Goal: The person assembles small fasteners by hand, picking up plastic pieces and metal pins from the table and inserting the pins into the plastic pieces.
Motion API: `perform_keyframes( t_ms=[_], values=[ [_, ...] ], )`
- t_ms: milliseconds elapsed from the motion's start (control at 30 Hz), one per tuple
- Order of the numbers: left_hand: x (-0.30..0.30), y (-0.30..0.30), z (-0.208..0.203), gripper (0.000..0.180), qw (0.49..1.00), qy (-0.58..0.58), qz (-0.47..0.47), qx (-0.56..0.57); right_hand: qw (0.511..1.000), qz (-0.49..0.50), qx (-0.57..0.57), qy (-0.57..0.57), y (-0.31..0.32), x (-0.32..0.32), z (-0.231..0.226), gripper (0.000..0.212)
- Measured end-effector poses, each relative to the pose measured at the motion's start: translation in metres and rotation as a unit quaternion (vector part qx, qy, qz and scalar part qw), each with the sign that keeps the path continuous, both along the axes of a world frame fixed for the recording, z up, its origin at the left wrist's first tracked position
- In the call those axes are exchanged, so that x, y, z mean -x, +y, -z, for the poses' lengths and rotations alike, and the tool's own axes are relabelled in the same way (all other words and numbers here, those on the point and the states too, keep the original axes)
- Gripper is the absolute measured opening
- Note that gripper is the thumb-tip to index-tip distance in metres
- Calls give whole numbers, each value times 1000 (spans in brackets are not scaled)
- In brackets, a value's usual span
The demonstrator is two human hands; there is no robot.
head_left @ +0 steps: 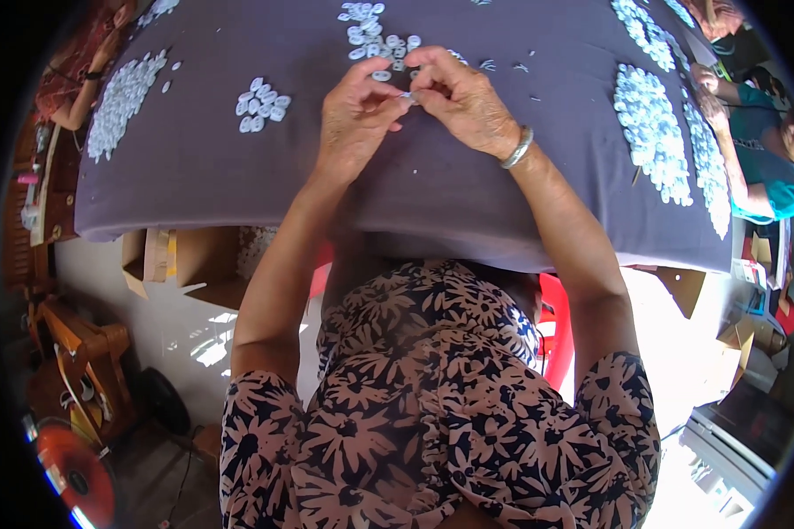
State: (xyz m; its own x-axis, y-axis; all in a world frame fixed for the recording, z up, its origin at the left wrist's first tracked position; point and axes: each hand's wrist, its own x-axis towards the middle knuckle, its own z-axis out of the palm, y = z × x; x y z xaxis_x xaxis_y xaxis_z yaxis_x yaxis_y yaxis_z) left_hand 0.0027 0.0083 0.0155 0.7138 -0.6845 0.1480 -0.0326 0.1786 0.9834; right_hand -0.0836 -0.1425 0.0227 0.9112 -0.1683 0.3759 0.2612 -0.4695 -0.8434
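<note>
My left hand (355, 116) and my right hand (469, 104) meet above the dark tablecloth, thumbs and fingers pinched together. Between the fingertips of both is a small pale piece (408, 97), too small to make out in full. A silver bangle (519, 148) circles my right wrist. Just beyond my fingers lies a loose group of white oval pieces (367, 40), partly hidden by my hands. To the left sits a small cluster of similar ovals (261, 106), apart from my hands.
A larger pile of white ovals (125, 104) spreads along the table's left side; another pile (648, 128) covers the right. People work at both edges, one in a teal shirt (772, 159). Cardboard boxes (205, 256) stand under the table's front edge. A fan (75, 476) is at lower left.
</note>
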Motion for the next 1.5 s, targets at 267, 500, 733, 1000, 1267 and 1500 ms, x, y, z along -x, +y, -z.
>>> perform_keyframes(
  t_ms=[267, 500, 733, 1000, 1267, 1500],
  values=[
    [0, -2, 3, 36, 999, -32, -8, 18, 999, 20, -18, -20, 2, 1, -2, 30],
    [4, 0, 3, 33, 999, -29, -19, 3, 977, 89, 137, 134, -68, 29, -32, 10],
    [7, -3, 1, 32, 999, -39, -6, -24, 955, 103, 178, 211, -122, 72, -28, 15],
    [7, -2, 5, 35, 1000, -10, 6, 12, 945, 83, 228, 221, -109, 65, -28, 11],
    [7, -4, 5, 36, 999, -30, -4, -12, 990, -25, -100, 98, -36, 21, -19, 3],
    [5, -5, 9, 38, 999, -42, -6, -15, 988, -50, -135, 54, -17, -8, -9, 11]
  ],
)
